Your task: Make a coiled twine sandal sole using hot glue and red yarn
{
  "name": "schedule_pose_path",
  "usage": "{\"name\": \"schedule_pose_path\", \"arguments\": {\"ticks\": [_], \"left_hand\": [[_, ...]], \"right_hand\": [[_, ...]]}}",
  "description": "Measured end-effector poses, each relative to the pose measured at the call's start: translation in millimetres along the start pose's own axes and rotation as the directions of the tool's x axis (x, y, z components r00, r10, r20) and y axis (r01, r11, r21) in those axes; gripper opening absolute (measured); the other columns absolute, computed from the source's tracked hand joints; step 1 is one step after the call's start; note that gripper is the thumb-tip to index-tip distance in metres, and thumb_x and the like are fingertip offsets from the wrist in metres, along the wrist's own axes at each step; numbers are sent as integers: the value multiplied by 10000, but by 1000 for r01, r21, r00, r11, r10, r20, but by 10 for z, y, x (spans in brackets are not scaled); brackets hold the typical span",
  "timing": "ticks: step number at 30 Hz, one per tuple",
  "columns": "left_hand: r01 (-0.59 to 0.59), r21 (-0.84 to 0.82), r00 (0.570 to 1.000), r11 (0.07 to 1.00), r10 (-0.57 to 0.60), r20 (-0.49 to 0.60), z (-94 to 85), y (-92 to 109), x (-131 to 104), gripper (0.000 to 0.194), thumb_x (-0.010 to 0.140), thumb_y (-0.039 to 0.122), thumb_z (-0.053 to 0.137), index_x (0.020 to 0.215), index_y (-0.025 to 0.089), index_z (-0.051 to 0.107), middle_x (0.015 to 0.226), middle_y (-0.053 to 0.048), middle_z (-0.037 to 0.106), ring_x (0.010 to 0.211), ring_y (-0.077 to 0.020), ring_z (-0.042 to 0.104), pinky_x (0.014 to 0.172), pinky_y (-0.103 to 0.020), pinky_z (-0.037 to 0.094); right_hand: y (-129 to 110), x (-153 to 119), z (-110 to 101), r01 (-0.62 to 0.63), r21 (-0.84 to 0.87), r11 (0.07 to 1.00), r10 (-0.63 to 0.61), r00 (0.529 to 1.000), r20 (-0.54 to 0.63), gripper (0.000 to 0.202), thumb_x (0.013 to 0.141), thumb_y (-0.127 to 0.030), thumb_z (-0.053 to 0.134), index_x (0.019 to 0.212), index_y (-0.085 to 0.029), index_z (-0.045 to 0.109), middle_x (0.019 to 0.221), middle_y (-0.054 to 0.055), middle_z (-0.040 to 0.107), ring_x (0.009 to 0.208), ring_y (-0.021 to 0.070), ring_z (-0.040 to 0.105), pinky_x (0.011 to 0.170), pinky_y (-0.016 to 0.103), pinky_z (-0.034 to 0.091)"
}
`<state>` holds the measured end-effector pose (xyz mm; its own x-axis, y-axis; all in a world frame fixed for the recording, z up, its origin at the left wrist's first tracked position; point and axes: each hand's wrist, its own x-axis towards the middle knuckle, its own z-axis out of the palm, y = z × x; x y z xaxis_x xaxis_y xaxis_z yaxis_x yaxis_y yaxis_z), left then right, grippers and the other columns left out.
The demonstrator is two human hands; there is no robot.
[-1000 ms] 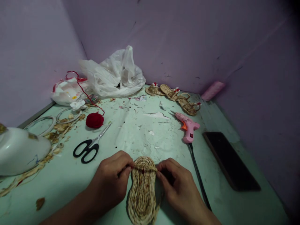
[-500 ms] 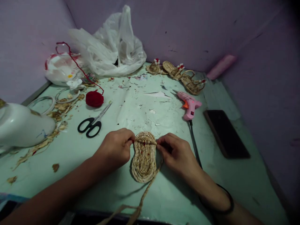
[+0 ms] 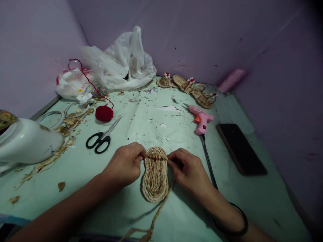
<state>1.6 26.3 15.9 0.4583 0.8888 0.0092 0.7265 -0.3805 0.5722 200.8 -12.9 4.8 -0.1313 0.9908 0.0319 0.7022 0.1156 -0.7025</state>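
Observation:
A small sandal sole point(image 3: 154, 181) of coiled, braided straw lies on the table between my hands, with small red marks down its middle. Across its upper part runs a thin braided cord point(image 3: 156, 158). My left hand point(image 3: 127, 163) pinches the cord's left end at the sole's edge, fingers closed. On the other side my right hand point(image 3: 189, 168) pinches the right end between thumb and forefinger. A loose straw braid point(image 3: 157, 216) trails from the sole's right side toward the table's front edge.
Black-handled scissors point(image 3: 102, 139) and a red yarn ball point(image 3: 104, 113) lie to the left, near a white jug point(image 3: 32, 141). On the right are a pink glue gun point(image 3: 200, 117) and a phone point(image 3: 241, 148). Finished-looking straw sandals point(image 3: 202, 97) and a plastic bag point(image 3: 126, 67) sit behind.
The whole view has shifted slightly, so things appear a little lower. Both hands keep their pinch on the cord, and the sole stays between them.

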Motion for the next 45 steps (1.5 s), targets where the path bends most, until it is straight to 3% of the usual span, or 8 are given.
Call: {"name": "schedule_pose_path", "arguments": {"ticks": [28,31,34,37,40,42,43,45], "left_hand": [[84,-79,996,993,-81,41,-32,3,10,139,724,106,473,706,162,599,607,1,594,522,-108,489,510,-224,381],[132,-119,991,984,-135,-16,-120,-29,42,120,737,153,497,733,162,617,639,0,615,560,-119,525,540,-234,407],[63,-118,991,991,-77,-113,-236,-6,141,139,757,166,494,797,153,626,785,-27,647,688,-142,571,649,-266,440],[-221,-81,973,972,225,46,-271,130,281,192,760,104,464,832,168,630,849,-41,642,827,-166,563,765,-298,428],[-464,-62,827,884,457,328,-232,305,405,219,714,53,487,797,197,627,834,-36,623,883,-185,533,797,-302,402],[-507,-18,769,862,462,442,-232,366,465,201,680,50,513,765,196,623,820,-38,602,846,-188,526,749,-288,399],[-493,7,768,870,432,473,-252,369,488,193,667,54,521,756,192,624,816,-40,594,827,-187,525,724,-283,397],[-382,16,816,924,328,476,-329,317,524,172,655,80,538,750,188,632,802,-31,593,792,-178,532,689,-272,397]], "right_hand": [[-27,14,-18,5,-23,1000,-4,1000,21,108,736,-104,503,745,-168,590,704,37,589,618,142,517,563,260,393],[-14,37,-128,11,-46,999,-6,994,111,130,720,-68,504,736,-170,582,711,27,582,619,136,511,564,254,378],[-6,48,-353,90,24,996,-93,934,346,160,720,-42,507,732,-182,582,688,-6,572,610,122,493,553,235,361],[-23,29,-570,101,164,981,-175,824,538,175,747,-47,502,771,-192,595,679,-24,572,592,112,480,540,221,364],[-49,5,-659,42,255,966,-197,759,621,151,762,-76,514,769,-184,619,687,-16,583,587,111,477,535,217,375],[-59,3,-661,27,267,963,-196,748,633,134,755,-88,531,756,-177,630,658,-20,572,566,107,458,524,213,368],[-60,6,-657,25,267,963,-195,750,632,130,750,-87,537,751,-174,634,641,-24,562,557,103,447,519,210,362],[-57,15,-660,7,283,959,-191,753,630,133,742,-79,540,745,-170,638,623,-31,546,552,97,434,518,204,353]]}}
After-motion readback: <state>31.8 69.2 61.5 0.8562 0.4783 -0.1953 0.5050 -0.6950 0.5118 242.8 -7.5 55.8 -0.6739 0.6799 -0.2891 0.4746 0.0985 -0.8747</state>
